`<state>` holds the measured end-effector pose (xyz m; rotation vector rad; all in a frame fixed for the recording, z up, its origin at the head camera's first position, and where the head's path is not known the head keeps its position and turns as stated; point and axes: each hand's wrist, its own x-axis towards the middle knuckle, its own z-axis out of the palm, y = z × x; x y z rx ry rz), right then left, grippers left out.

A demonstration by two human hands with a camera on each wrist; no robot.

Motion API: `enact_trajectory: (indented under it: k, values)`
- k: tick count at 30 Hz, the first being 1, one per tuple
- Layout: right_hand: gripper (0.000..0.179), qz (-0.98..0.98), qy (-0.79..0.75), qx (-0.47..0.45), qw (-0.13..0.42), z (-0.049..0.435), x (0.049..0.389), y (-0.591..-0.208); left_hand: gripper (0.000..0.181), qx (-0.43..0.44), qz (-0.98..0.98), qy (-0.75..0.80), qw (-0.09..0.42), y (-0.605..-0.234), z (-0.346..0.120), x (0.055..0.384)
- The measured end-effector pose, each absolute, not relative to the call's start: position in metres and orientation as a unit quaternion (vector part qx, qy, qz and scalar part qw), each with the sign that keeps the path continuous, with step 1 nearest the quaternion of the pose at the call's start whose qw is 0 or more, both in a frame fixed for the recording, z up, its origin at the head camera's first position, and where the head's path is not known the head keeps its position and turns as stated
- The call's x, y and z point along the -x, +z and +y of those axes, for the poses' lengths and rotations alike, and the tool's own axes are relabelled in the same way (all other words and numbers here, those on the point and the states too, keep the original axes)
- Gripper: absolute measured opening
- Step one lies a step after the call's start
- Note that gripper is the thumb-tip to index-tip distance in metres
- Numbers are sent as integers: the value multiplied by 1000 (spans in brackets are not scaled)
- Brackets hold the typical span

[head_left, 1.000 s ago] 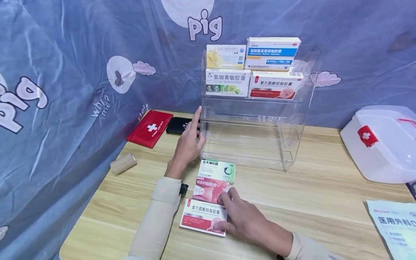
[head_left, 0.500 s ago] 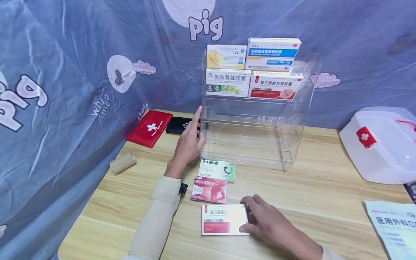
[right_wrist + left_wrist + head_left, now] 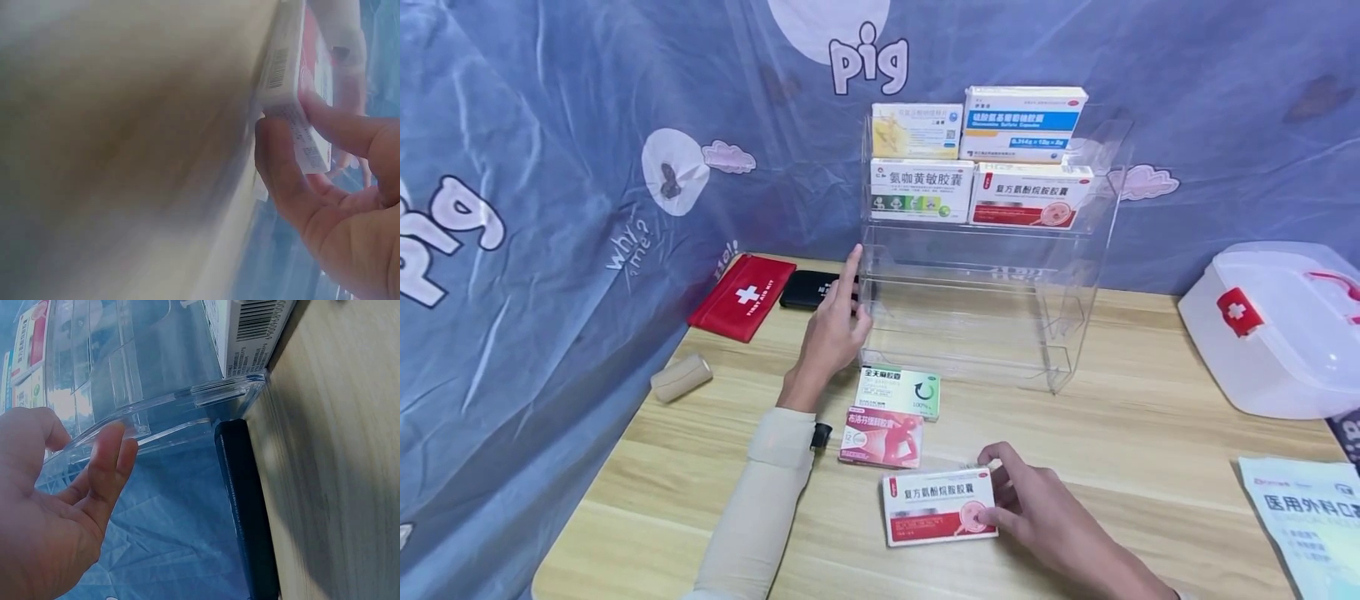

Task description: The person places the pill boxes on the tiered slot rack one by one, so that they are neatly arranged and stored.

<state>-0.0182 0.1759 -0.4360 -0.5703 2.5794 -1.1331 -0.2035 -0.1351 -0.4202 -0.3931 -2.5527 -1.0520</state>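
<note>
My left hand [image 3: 835, 325] touches the left side of the clear acrylic rack [image 3: 958, 287], its index finger extended along the panel. In the left wrist view, fingers [image 3: 106, 469] lie against the panel's edge. My right hand [image 3: 1037, 508] pinches the right end of a white and red medicine box [image 3: 936, 507], thumb on the printed front and fingers behind. In the right wrist view, the box [image 3: 309, 81] sits between thumb and fingers close over the table. Just left of it lie a pink medicine box [image 3: 882, 437] and a green and white one [image 3: 898, 392].
Several medicine boxes, one yellow and white [image 3: 916, 131], stand in the rack's upper tiers. Left of it lie a red first aid pouch [image 3: 745, 300], a black case [image 3: 812, 290] and a tan roll [image 3: 682, 379]. A white first aid box [image 3: 1277, 333] and a mask packet [image 3: 1307, 517] are at right.
My right hand has drawn the white and red medicine box to the right, away from the pink one, and its front now faces up more squarely. My left hand stays at the rack.
</note>
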Motion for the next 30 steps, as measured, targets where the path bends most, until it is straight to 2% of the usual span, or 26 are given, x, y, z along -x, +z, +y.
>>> enact_trajectory:
  k: [6, 10, 13, 18, 23, 26, 30]
  values:
    - [44, 888, -414, 166, 116, 181, 44, -408, 94, 137, -902, -373, 169, -422, -135, 203]
    - [46, 892, -418, 152, 81, 190, 75, -379, 94, 137, -901, -373, 175, -421, -137, 203]
    - [53, 901, -408, 143, 28, 199, 103, -359, 94, 137, -901, -373, 173, -420, -137, 203]
    - [63, 913, -385, 101, -93, 204, 152, -334, 94, 133, -904, -371, 167, -419, -138, 204]
    - [57, 902, -367, 79, -216, 198, 191, -321, 94, 132, -903, -374, 164, -419, -138, 204]
    - [54, 897, -343, 96, -262, 192, 208, -322, 94, 133, -902, -376, 166, -419, -138, 204]
    - [49, 902, -307, 109, -283, 187, 220, -332, 94, 137, -902, -375, 166, -420, -137, 204]
